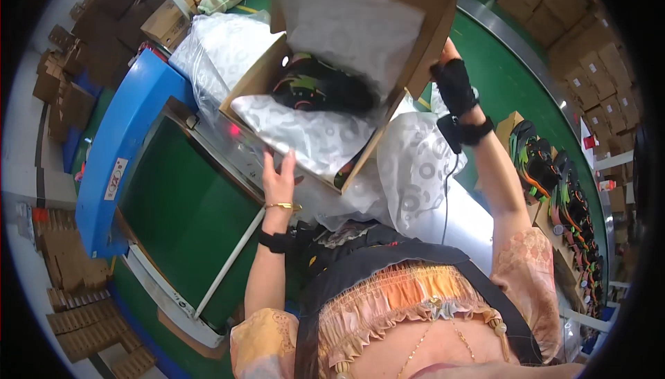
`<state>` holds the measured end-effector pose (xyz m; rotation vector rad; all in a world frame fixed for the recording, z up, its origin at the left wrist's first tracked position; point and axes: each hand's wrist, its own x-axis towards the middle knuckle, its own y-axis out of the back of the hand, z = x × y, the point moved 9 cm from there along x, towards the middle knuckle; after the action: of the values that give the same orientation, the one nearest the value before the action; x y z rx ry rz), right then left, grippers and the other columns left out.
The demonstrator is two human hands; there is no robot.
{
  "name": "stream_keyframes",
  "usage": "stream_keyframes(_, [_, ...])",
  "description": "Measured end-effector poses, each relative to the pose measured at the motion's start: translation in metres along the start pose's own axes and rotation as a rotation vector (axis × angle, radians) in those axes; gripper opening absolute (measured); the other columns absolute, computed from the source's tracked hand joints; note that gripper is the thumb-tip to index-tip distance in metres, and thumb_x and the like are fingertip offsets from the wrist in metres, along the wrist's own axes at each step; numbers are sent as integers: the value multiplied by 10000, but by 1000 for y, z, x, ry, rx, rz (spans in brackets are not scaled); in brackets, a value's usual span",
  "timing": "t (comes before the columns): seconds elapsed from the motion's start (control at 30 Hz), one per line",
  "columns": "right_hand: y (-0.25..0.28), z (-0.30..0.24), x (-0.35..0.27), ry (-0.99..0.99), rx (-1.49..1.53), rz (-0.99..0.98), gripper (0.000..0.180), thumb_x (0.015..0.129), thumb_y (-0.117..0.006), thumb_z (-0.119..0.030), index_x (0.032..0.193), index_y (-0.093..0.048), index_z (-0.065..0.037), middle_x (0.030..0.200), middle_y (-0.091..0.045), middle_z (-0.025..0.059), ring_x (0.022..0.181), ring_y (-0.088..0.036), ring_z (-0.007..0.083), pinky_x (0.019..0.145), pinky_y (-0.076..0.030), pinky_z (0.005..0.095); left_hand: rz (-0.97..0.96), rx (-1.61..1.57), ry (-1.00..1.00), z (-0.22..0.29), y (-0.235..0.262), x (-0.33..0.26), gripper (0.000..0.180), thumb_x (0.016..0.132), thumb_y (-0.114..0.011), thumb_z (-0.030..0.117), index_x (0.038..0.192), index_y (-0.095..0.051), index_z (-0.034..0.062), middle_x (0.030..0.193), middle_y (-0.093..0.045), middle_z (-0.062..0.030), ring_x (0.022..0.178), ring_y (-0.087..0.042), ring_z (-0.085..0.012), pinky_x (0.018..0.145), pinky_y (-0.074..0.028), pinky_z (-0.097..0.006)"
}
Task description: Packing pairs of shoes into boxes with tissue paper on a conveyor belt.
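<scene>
An opened cardboard shoe box [346, 184] is tilted in front of me, with its lid [438, 22] raised at the back. Inside lies a black shoe with green and orange marks [305, 88], partly wrapped in white patterned tissue paper [298, 128]. More tissue lines the lid. My right hand [454, 81], in a black fingerless glove, is closed on the lid's right edge. My left hand [278, 179] reaches up to the box's near wall, its fingers apart and touching the wall and the paper.
A blue arched machine [135, 137] spans a green conveyor belt [180, 192] at left. Patterned tissue sheets [415, 164] lie around the box. Several black shoes [537, 161] line the right side. Stacked cartons [589, 74] stand farther right. A cable [447, 206] hangs from my right wrist.
</scene>
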<state>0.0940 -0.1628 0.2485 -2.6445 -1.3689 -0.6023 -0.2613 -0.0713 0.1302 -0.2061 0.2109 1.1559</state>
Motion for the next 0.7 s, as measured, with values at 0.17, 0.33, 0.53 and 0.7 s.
stream_keyframes(0.17, [-117,-42,-125,479,-1038,-639,576,628,-666,-174,1169,-471,-179,1104,-442,111,728,-568,213,583,-501,293,-15,-620,215,4,-4,-12,780,751,-399,662,1270,-316,85,1236,-355,-67,1094,-386,-247,821,-379,-496])
stream_keyframes(0.33, [-151,-74,-168,663,-791,-767,662,613,-687,-269,1221,-444,-168,1110,-424,176,794,-557,274,600,-495,331,3,-432,-105,30,-29,-17,599,830,-480,458,1180,-368,-15,1175,-430,-134,1049,-446,-222,848,-389,-358])
stream_keyframes(0.53, [-148,-44,-193,580,-510,-539,421,644,-576,-45,1060,-547,-106,878,-534,95,676,-559,203,514,-466,285,257,-367,-148,-9,-29,-38,415,833,-542,245,1051,-426,-89,1013,-514,-142,892,-506,-179,764,-412,-286])
stream_keyframes(0.7, [-124,-41,-157,618,-598,-368,375,689,-637,-201,1044,-539,-132,996,-500,121,771,-548,284,691,-471,341,247,-289,-8,-10,-5,-14,392,785,-562,285,1049,-509,0,1007,-548,-97,877,-555,-191,755,-450,-272])
